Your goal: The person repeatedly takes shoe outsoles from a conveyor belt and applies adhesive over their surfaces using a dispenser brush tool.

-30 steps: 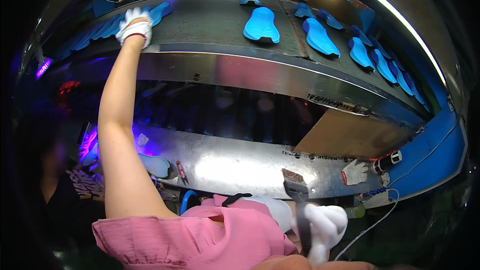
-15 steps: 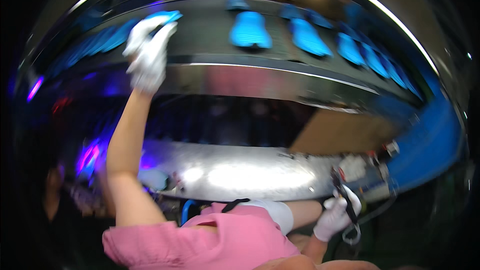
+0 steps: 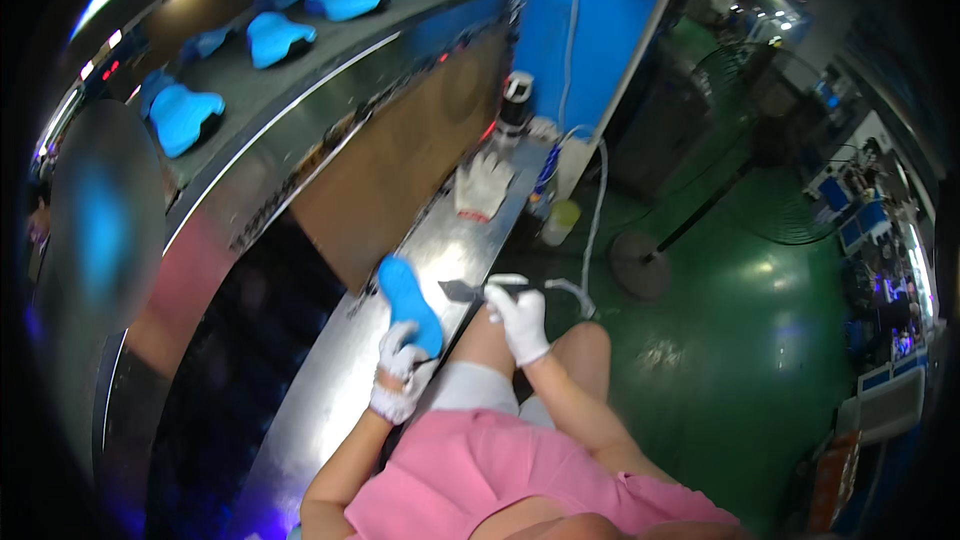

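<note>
In my white-gloved left hand (image 3: 396, 380) is a blue shoe insole (image 3: 405, 295), gripped at its near end and held over the narrow metal bench (image 3: 335, 380). The fingers curl round its edge. My right hand (image 3: 520, 322), gloved in white too, closes round a dark hand tool (image 3: 462, 291) with a flat, pointed tip aimed left at the insole. Tip and insole are a little apart. The tool's exact kind is unclear. More blue insoles (image 3: 183, 118) lie spaced out on the dark conveyor belt (image 3: 232, 90) at the far left.
A spare white glove (image 3: 483, 185) rests on the bench, with a dark bottle (image 3: 515, 105) beyond it. Brown cardboard (image 3: 400, 155) leans between bench and conveyor. A pale hose (image 3: 596, 240) hangs by a yellowish cup (image 3: 561, 222). A standing fan (image 3: 735, 180) is at right.
The view has swung to the right. My left hand has come back from the conveyor with an insole, now over the bench. My right hand has brought the tool close to it.
</note>
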Tool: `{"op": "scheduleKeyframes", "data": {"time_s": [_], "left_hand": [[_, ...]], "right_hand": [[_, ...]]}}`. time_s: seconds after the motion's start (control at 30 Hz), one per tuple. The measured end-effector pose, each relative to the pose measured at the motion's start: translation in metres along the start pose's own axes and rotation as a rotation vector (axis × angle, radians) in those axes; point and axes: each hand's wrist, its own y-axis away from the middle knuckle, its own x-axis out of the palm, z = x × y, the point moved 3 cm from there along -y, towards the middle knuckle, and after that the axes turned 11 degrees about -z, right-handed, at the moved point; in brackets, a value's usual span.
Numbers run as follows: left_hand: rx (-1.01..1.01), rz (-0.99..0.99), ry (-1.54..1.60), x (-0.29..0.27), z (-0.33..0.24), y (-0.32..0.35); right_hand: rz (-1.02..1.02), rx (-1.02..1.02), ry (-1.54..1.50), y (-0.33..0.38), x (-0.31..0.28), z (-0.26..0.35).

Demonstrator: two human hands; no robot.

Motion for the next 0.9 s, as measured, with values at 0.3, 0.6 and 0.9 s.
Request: {"op": "scheduleKeyframes", "data": {"time_s": [0.3, 0.6, 0.9], "left_hand": [[-0.915, 0.216, 2.089, 0.041, 0.084, -0.003], [-1.606, -0.395, 1.627, 0.054, 0.030, -0.022], [-1.058, -0.306, 1.539, 0.055, -0.002, -0.040]], "right_hand": [[0.141, -0.385, 0.628, -0.037, 0.081, -0.037], [0.438, -0.595, 0.690, 0.039, 0.046, 0.017], [0.439, -0.611, 0.304, 0.045, 0.055, 0.052]]}}
